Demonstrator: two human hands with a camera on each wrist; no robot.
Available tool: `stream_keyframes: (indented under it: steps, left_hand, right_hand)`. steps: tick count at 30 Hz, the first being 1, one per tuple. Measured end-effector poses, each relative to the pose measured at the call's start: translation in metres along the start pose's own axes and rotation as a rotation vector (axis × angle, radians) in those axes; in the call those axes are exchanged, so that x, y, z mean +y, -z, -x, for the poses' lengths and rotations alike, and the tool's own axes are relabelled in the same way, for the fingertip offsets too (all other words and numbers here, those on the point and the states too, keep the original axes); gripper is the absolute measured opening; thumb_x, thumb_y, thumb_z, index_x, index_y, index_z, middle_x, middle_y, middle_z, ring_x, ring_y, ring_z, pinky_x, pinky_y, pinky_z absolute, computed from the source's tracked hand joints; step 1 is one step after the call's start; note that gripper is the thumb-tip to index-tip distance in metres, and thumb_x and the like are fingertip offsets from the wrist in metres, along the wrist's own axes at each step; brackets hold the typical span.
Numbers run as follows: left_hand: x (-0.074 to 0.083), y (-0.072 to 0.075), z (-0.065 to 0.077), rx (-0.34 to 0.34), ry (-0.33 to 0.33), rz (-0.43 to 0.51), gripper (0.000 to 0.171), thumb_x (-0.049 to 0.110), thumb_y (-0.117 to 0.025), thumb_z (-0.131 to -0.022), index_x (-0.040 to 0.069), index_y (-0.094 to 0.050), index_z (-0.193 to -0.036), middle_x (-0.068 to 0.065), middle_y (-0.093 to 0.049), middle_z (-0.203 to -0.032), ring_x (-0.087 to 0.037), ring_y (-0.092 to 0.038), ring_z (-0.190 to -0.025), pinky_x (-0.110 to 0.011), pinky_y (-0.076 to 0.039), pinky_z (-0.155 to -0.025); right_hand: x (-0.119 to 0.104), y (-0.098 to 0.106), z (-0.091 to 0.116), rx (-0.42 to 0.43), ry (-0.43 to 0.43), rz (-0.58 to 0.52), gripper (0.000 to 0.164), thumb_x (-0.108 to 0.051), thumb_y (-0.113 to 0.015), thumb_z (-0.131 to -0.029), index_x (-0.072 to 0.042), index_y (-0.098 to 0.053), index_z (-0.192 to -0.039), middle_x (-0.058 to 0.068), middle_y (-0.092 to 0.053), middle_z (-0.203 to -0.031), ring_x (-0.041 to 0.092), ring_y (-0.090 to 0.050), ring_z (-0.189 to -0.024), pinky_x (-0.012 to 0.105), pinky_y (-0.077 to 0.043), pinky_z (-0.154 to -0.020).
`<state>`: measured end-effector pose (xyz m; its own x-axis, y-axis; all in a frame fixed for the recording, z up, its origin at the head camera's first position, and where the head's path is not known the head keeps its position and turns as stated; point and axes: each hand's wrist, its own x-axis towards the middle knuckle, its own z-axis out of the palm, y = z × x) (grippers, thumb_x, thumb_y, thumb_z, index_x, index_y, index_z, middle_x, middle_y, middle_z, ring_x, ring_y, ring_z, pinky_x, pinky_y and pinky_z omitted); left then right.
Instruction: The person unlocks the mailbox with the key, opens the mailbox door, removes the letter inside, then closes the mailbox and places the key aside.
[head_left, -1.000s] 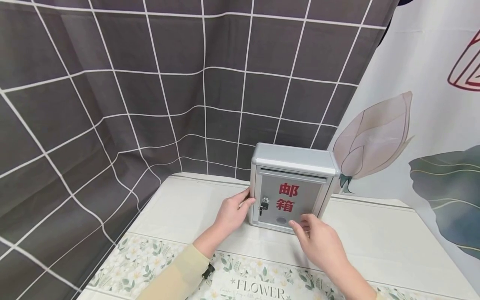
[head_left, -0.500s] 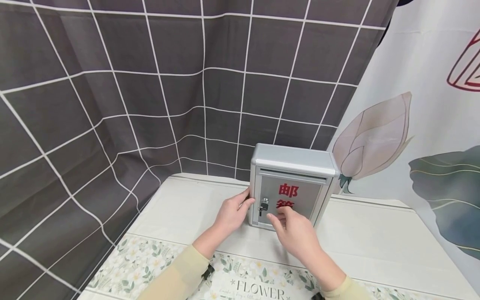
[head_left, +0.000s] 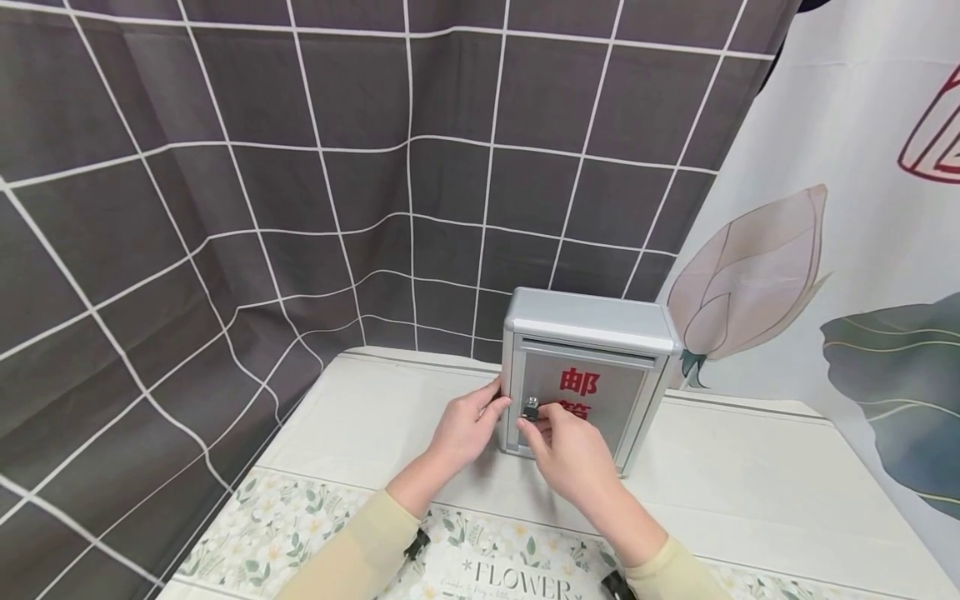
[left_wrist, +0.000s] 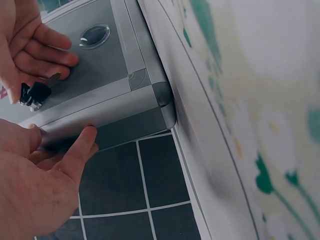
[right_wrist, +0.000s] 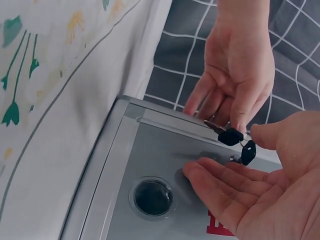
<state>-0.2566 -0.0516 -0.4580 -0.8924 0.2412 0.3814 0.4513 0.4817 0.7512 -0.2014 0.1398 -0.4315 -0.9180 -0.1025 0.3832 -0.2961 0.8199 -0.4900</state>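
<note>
A silver metal mailbox (head_left: 585, 317) with red characters on its door stands upright on the table. A key with a black head (right_wrist: 247, 152) sits at the lock on the door's left side, and a second key (right_wrist: 227, 135) hangs from it on a ring. My left hand (head_left: 463, 429) rests against the mailbox's left side, thumb at the front edge and fingers fairly straight along the side panel. My right hand (head_left: 573, 454) is at the keys. In the right wrist view its thumb and fingers stand apart on either side of them; contact with the thumb is unclear.
The white tablecloth (head_left: 750, 475) has a floral band with the word FLOWER along the front. Behind the mailbox hangs a dark grid-patterned curtain (head_left: 360, 192). A pale cloth with lotus prints (head_left: 750, 275) hangs at the right.
My right hand has moved left across the mailbox door, from its lower right corner to the keys at the lock. The left hand and the mailbox have stayed in place.
</note>
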Motion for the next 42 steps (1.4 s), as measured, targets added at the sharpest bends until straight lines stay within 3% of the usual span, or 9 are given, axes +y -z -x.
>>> stream_keyframes:
  steps: [6,10,15,18,28,36,42]
  left_hand:
    - [0.0,-0.001,0.0,0.002,-0.006,0.001,0.051,0.038,-0.058,-0.118,0.009,-0.06,-0.16,-0.009,-0.067,-0.152,-0.029,-0.067,-0.139,-0.051,-0.059,-0.113]
    - [-0.001,0.0,-0.001,0.001,-0.005,0.004,0.051,0.037,-0.06,-0.117,0.01,-0.06,-0.16,-0.009,-0.068,-0.151,-0.029,-0.068,-0.137,-0.05,-0.061,-0.111]
    - [-0.003,0.0,0.0,0.005,0.0,0.009,0.05,0.036,-0.061,-0.117,0.008,-0.062,-0.158,-0.011,-0.076,-0.14,-0.024,-0.08,-0.111,-0.045,-0.067,-0.096]
    - [-0.004,0.0,0.0,0.006,0.002,0.004,0.05,0.036,-0.061,-0.117,0.007,-0.062,-0.158,-0.011,-0.078,-0.137,-0.021,-0.081,-0.104,-0.043,-0.068,-0.093]
    - [-0.002,-0.001,0.0,0.005,-0.011,-0.001,0.05,0.035,-0.061,-0.117,0.007,-0.062,-0.158,-0.011,-0.076,-0.139,-0.021,-0.081,-0.104,-0.042,-0.068,-0.093]
    - [-0.004,-0.001,0.0,-0.005,0.0,0.011,0.051,0.038,-0.06,-0.117,0.008,-0.062,-0.159,-0.01,-0.083,-0.123,-0.017,-0.081,-0.094,-0.041,-0.068,-0.089]
    - [-0.005,0.0,-0.001,-0.016,0.022,0.042,0.051,0.038,-0.06,-0.117,0.009,-0.061,-0.159,-0.011,-0.077,-0.137,-0.018,-0.083,-0.097,-0.038,-0.069,-0.09]
  right_hand:
    - [0.002,-0.003,-0.001,0.092,0.118,0.045,0.037,-0.033,-0.078,-0.107,0.003,-0.073,-0.111,0.002,-0.077,-0.086,0.019,-0.073,-0.072,0.047,-0.063,-0.064]
    - [0.006,-0.007,-0.001,0.125,0.145,0.084,0.041,-0.04,-0.073,-0.11,0.0,-0.072,-0.106,0.0,-0.075,-0.082,0.019,-0.07,-0.066,0.048,-0.061,-0.057]
    - [0.01,-0.012,-0.002,0.149,0.159,0.12,0.043,-0.045,-0.069,-0.112,-0.003,-0.07,-0.102,-0.002,-0.071,-0.078,0.02,-0.066,-0.061,0.047,-0.057,-0.051]
    - [0.014,-0.015,-0.003,0.181,0.174,0.12,0.041,-0.044,-0.071,-0.11,-0.004,-0.07,-0.102,0.0,-0.071,-0.079,0.021,-0.067,-0.062,0.049,-0.057,-0.052]
    - [0.027,-0.025,-0.003,0.209,0.189,0.099,0.04,-0.045,-0.071,-0.11,-0.006,-0.072,-0.104,-0.002,-0.074,-0.082,0.019,-0.069,-0.063,0.047,-0.057,-0.051]
    - [0.01,-0.011,0.0,0.196,0.191,0.051,0.024,-0.027,-0.08,-0.106,-0.006,-0.071,-0.101,0.001,-0.075,-0.082,0.019,-0.071,-0.067,0.041,-0.059,-0.056]
    - [0.007,-0.011,0.0,0.186,0.165,0.037,0.02,-0.023,-0.082,-0.104,-0.006,-0.072,-0.101,0.001,-0.077,-0.084,0.017,-0.073,-0.071,0.039,-0.063,-0.062]
